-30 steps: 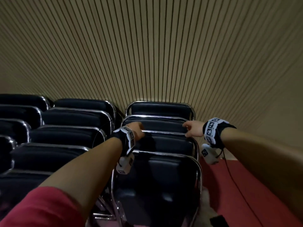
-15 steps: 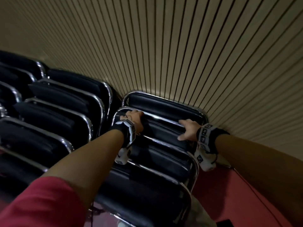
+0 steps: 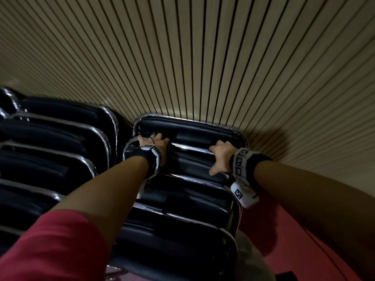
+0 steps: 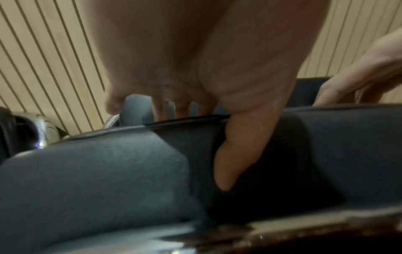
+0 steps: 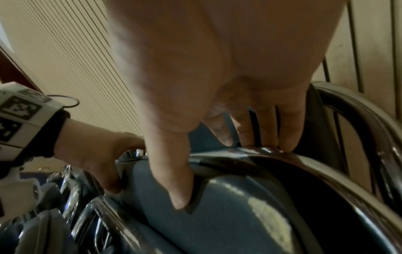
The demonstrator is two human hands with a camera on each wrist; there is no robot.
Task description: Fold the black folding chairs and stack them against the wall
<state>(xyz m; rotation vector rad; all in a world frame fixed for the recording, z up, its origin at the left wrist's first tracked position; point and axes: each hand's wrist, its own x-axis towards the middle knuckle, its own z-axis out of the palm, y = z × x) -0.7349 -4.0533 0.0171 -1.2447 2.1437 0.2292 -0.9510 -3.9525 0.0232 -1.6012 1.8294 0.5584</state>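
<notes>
While the head view hides fingertips, wrist views show left hand (image 3: 155, 144) and right hand (image 3: 220, 157) curled over the chair (image 3: 194, 159) top, thumbs on padding.

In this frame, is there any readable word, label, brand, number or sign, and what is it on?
No readable text anywhere.
White wrist band on the right hand: square black-and-white coded markers, patterns only, no letters or digits.
White wrist band on the left hand: same kind of marker, no words.
Black padded chrome-framed folding chairs and the tan slatted wall: no labels visible.
</notes>
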